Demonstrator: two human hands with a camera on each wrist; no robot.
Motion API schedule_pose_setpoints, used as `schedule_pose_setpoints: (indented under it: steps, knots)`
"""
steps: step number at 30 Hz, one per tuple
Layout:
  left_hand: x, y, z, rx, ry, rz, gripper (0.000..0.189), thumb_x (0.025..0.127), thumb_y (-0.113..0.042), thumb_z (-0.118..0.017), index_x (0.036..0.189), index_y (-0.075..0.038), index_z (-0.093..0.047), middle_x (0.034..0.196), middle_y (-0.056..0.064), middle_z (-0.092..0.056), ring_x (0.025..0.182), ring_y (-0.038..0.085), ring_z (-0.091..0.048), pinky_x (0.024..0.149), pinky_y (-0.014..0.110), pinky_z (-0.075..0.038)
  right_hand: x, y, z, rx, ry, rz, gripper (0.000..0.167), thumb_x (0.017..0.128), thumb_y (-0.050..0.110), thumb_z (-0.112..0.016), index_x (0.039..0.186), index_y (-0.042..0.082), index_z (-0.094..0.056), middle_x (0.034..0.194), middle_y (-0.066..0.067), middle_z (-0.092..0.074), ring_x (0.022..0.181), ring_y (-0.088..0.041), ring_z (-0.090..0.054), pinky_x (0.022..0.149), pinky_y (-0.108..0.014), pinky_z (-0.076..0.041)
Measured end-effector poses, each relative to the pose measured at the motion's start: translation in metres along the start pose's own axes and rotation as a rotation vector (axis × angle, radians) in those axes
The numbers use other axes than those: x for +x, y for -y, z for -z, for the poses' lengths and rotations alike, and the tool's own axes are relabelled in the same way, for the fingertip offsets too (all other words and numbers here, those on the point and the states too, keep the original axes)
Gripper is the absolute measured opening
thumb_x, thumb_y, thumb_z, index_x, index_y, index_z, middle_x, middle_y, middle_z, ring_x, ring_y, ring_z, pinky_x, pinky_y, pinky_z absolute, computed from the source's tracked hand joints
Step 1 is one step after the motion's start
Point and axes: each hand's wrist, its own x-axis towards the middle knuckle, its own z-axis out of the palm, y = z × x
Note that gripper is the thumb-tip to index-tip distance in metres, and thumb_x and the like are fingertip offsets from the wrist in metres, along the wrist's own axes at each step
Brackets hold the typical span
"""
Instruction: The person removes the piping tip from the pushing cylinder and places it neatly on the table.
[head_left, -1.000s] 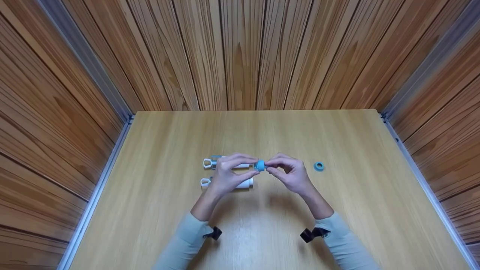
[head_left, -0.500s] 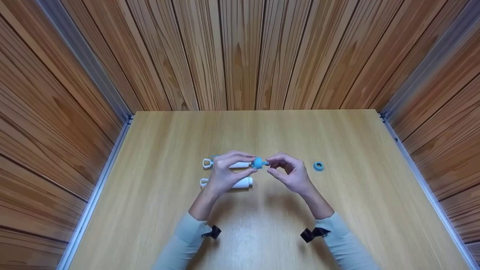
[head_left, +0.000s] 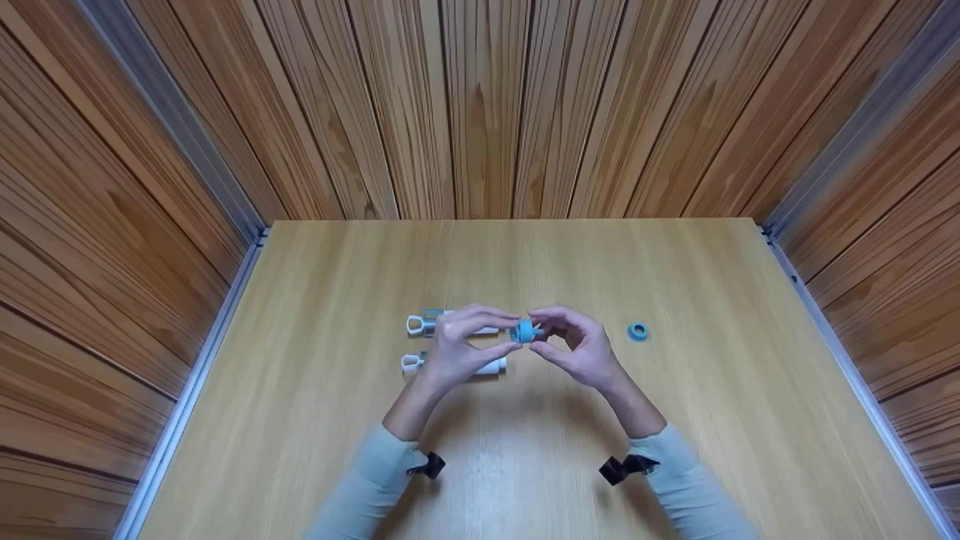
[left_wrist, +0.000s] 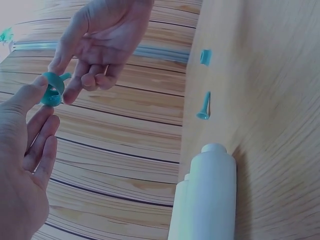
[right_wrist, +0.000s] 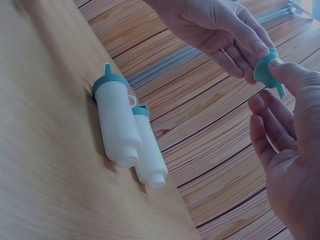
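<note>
In the head view my left hand (head_left: 457,349) pinches a small teal ring-shaped cap (head_left: 523,331) between thumb and fingertips, raised above the table. A thin teal stem (left_wrist: 66,76) sticks out of the cap towards my right hand (head_left: 574,345). The right thumb and fingertips are at the cap's rim on the stem side, with the thumb pressed against it in the right wrist view. Left of the hands lie two white bottle-like cylinders (right_wrist: 117,122) (right_wrist: 150,152), each with a teal collar, a white handle and a narrow tip. The left hand partly covers them in the head view.
A loose teal ring (head_left: 637,332) lies on the wooden table (head_left: 712,420) to the right. A teal funnel-shaped piece (left_wrist: 204,107) lies near it, hidden from the head view. Wood-panelled walls (head_left: 480,112) with metal rails (head_left: 187,386) surround the table.
My right fingers have left the stem and spread to the cap's rim. The left hand dipped left with the cap, tilting it, then came back right.
</note>
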Motion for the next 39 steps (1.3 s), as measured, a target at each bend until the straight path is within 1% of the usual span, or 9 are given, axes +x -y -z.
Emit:
schedule_pose_setpoints:
  steps: [4, 7, 14, 20, 26, 29, 32, 36, 39]
  knots:
    - [-0.001, 0.0003, -0.0002, 0.002, 0.014, 0.006, 0.027, 0.089, -0.006, -0.095, 0.115, -0.003, -0.087, 0.115, 0.013, -0.088, 0.107, 0.03, -0.084, 0.098, 0.036, -0.068, -0.0011, 0.0012, -0.0008, -0.002, 0.009, -0.021, 0.035, 0.097, -0.006, -0.082, 0.128, -0.016, -0.07, 0.122, 0.013, -0.081, 0.102, -0.009, -0.077, 0.093, -0.021, -0.065]
    - [-0.0016, 0.0001, 0.0001, 0.0, 0.028, 0.011, 0.027, 0.09, -0.006, -0.094, 0.116, -0.002, -0.086, 0.117, 0.013, -0.088, 0.108, 0.03, -0.084, 0.099, 0.036, -0.068, -0.002, 0.0018, -0.0011, -0.005, 0.012, -0.029, 0.036, 0.1, 0.003, -0.083, 0.128, -0.015, -0.07, 0.122, 0.013, -0.081, 0.104, -0.011, -0.078, 0.094, -0.021, -0.065]
    - [-0.0018, 0.0, 0.0001, -0.008, 0.034, 0.005, 0.027, 0.091, -0.006, -0.093, 0.117, -0.002, -0.086, 0.119, 0.014, -0.087, 0.11, 0.031, -0.083, 0.1, 0.035, -0.068, -0.0014, 0.0043, -0.0006, -0.012, 0.008, -0.028, 0.034, 0.097, -0.007, -0.081, 0.127, -0.015, -0.07, 0.122, 0.012, -0.081, 0.107, -0.008, -0.078, 0.095, -0.02, -0.064]
    - [-0.0027, -0.0004, 0.0009, -0.004, 0.016, -0.006, 0.025, 0.092, -0.003, -0.092, 0.116, -0.003, -0.086, 0.117, 0.014, -0.086, 0.11, 0.032, -0.082, 0.101, 0.035, -0.068, -0.0013, 0.0042, 0.0019, -0.027, 0.005, -0.015, 0.034, 0.101, 0.004, -0.082, 0.127, -0.013, -0.07, 0.121, 0.011, -0.081, 0.103, -0.014, -0.077, 0.093, -0.019, -0.064]
    - [-0.0036, 0.0019, 0.0006, 0.037, -0.011, -0.008, 0.023, 0.09, -0.003, -0.094, 0.112, -0.004, -0.087, 0.108, 0.011, -0.085, 0.101, 0.029, -0.082, 0.095, 0.036, -0.069, 0.0007, 0.0045, 0.0034, -0.013, 0.001, 0.013, 0.035, 0.1, 0.003, -0.083, 0.125, -0.016, -0.069, 0.119, 0.012, -0.082, 0.101, -0.013, -0.077, 0.091, -0.019, -0.063]
    - [-0.004, 0.0012, 0.0007, 0.047, -0.012, 0.005, 0.023, 0.09, -0.003, -0.094, 0.112, -0.005, -0.087, 0.106, 0.01, -0.086, 0.099, 0.028, -0.083, 0.094, 0.035, -0.069, 0.0013, 0.0055, 0.004, -0.017, 0.005, 0.018, 0.035, 0.1, 0.005, -0.083, 0.125, -0.016, -0.069, 0.12, 0.013, -0.081, 0.102, -0.014, -0.078, 0.091, -0.019, -0.063]
    - [-0.0047, 0.0007, 0.0014, 0.049, -0.001, 0.028, 0.024, 0.091, -0.005, -0.094, 0.114, -0.005, -0.087, 0.107, 0.01, -0.086, 0.1, 0.028, -0.083, 0.096, 0.035, -0.068, 0.0019, 0.0061, 0.0043, -0.026, 0.009, 0.015, 0.034, 0.1, 0.002, -0.083, 0.126, -0.015, -0.07, 0.121, 0.013, -0.081, 0.102, -0.015, -0.078, 0.091, -0.019, -0.063]
    - [-0.0054, 0.0008, 0.0025, 0.049, 0.012, 0.05, 0.024, 0.091, -0.007, -0.093, 0.115, -0.005, -0.087, 0.108, 0.01, -0.087, 0.102, 0.028, -0.083, 0.098, 0.035, -0.068, 0.0024, 0.0053, 0.0047, -0.027, 0.014, 0.01, 0.033, 0.099, -0.003, -0.082, 0.127, -0.015, -0.07, 0.121, 0.012, -0.081, 0.102, -0.014, -0.077, 0.093, -0.019, -0.064]
    - [-0.0051, 0.0002, 0.0034, 0.049, 0.014, 0.053, 0.024, 0.091, -0.007, -0.093, 0.115, -0.005, -0.087, 0.109, 0.01, -0.087, 0.104, 0.029, -0.083, 0.099, 0.036, -0.068, 0.0028, 0.0045, 0.0048, -0.022, 0.02, 0.013, 0.031, 0.099, -0.002, -0.081, 0.126, -0.015, -0.07, 0.122, 0.011, -0.082, 0.103, -0.012, -0.077, 0.094, -0.02, -0.064]
